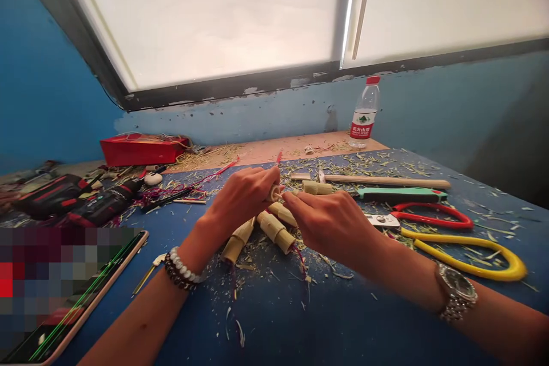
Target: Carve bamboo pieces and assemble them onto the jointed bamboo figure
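Observation:
My left hand (253, 190) is closed around a short, pale bamboo piece (273, 194) whose open end faces my right hand. The fingers of my right hand (332, 216) are pinched together at that end, on a thin, light-coloured sliver (280, 197); its full length is hidden. Below both hands, several notched bamboo pieces (277, 233) lie on the blue tabletop (274, 320), with purple-red string trailing from them. Another bamboo piece (316, 187) rests just behind my right hand.
On the right lie shears (467, 246) with red and yellow handles, a green-and-black handled tool (403, 195) and a wooden rod (386, 180). A water bottle (364, 114) stands behind. Leftward are a phone (107, 283), a power drill (103, 203) and a red box (141, 151). Shavings litter the table.

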`<state>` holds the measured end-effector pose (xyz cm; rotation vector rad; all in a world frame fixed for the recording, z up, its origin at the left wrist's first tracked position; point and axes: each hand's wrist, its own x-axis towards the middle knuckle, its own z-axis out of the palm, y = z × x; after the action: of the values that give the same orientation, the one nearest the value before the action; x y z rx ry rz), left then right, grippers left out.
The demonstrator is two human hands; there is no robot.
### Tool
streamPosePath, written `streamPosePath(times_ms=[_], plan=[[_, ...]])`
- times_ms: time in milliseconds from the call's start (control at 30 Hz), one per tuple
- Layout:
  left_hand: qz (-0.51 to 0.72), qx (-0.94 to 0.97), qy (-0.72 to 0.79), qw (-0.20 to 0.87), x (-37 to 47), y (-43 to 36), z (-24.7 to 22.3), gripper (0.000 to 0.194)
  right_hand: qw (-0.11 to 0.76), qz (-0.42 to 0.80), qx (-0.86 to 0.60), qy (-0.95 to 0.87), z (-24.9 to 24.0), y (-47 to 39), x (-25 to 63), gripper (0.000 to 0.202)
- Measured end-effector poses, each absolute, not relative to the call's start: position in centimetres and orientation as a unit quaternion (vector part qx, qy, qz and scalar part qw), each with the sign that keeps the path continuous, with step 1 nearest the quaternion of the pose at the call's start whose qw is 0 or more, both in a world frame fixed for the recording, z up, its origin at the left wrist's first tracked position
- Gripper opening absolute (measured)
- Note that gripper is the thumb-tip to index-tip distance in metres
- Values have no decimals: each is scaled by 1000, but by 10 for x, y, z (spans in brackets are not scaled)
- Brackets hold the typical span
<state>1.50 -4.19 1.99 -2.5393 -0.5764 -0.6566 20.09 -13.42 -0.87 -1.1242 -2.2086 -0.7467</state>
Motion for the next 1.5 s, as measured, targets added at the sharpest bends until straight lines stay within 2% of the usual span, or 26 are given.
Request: streamPosePath(times_ms=[267, 400, 533, 800, 1067, 1300, 1400, 1500], plan=[[-199, -926, -235, 218, 14, -40, 19, 13, 255, -330, -401, -816, -1, -132, 202, 36], [-205, -920, -261, 208, 12, -37, 18, 15, 299, -310, -391, -813, -4, -125, 202, 33], [-219, -919, -266, 194, 10, -35, 19, 13, 327, -341, -387, -792, -6, -124, 205, 22], [-235, -924, -255, 159, 2, -32, 24, 15, 238, -390, -387, -801, 9, -130, 199, 31], [-217, -928, -238, 185, 3, -36, 27, 16, 265, -350, -373, -818, 7, -124, 200, 30], [-173, -932, -231, 221, 4, -39, 25, 19, 326, -283, -358, -828, -9, -114, 213, 22], [-168, -923, -236, 254, 5, -41, 27, 16, 361, -233, -379, -819, -14, -104, 216, 26], [-165, -917, -237, 276, 6, -43, 27, 19, 385, -131, -415, -814, -19, -96, 216, 41]])
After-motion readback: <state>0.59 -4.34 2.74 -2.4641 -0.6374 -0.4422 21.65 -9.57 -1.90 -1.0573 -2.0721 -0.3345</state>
